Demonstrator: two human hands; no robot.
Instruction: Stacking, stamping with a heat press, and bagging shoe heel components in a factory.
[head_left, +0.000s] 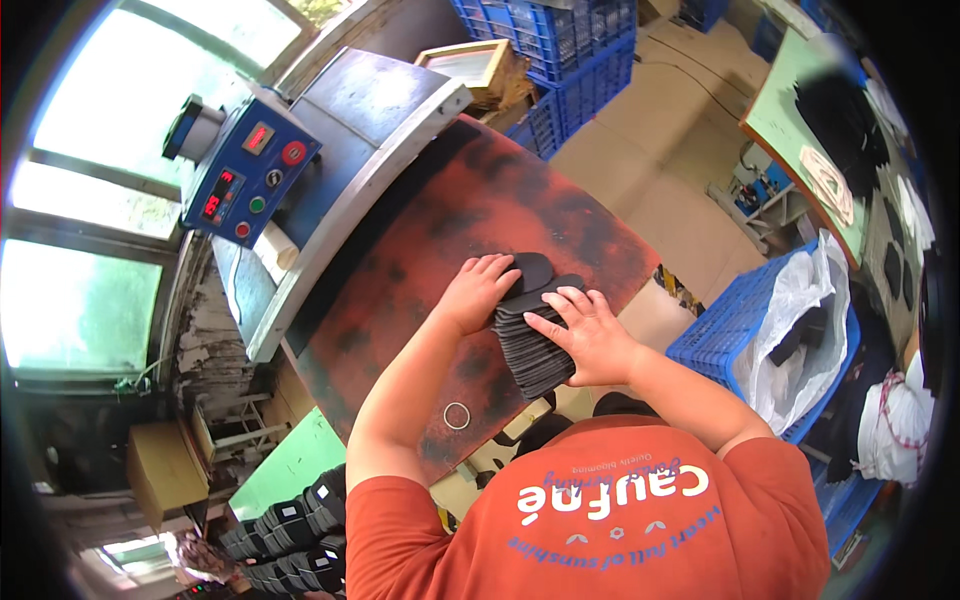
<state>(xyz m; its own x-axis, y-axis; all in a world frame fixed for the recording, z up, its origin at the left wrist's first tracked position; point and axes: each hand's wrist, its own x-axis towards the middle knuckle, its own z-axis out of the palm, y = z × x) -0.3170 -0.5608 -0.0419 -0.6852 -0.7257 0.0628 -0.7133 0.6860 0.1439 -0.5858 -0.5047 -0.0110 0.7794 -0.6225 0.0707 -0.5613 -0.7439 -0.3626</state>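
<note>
A thick stack of black, round-ended flat pads leans at the near edge of the red, black-stained table, close to my body. My right hand wraps its far right side, with fingers over the top pad and palm along the edges. One separate black pad lies just beyond the stack. My left hand has its fingers together on that pad's left end; the thumb side is partly hidden. A pale ring lies on the table near my left forearm.
A heavy press with a blue control box overhangs the table's far left side. Blue crates stand behind. To the right are a lined blue crate and a green table with black pieces. Bundled black pieces sit lower left.
</note>
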